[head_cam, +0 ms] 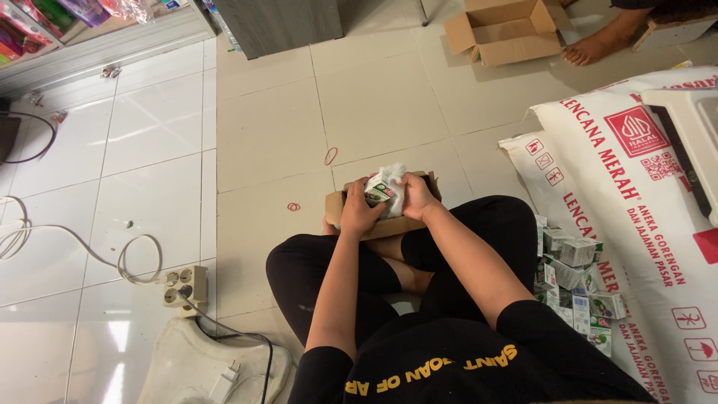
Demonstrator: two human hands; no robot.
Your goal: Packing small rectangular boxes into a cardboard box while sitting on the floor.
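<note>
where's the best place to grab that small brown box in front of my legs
Probably by its two short ends, coming from above. The small cardboard box lies open-topped on the floor; the left hand and right hand already flank it, holding a white-wrapped bundle of packets over its opening.

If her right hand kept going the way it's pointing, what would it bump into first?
The right hand points left, across the small brown cardboard box. It already touches the white-and-green packet bundle; beyond that, it would probably meet the left hand, though depth is unclear.

Small shop floor, stocked shelf (45,22), flour sacks (636,224), carton (505,30)
</note>
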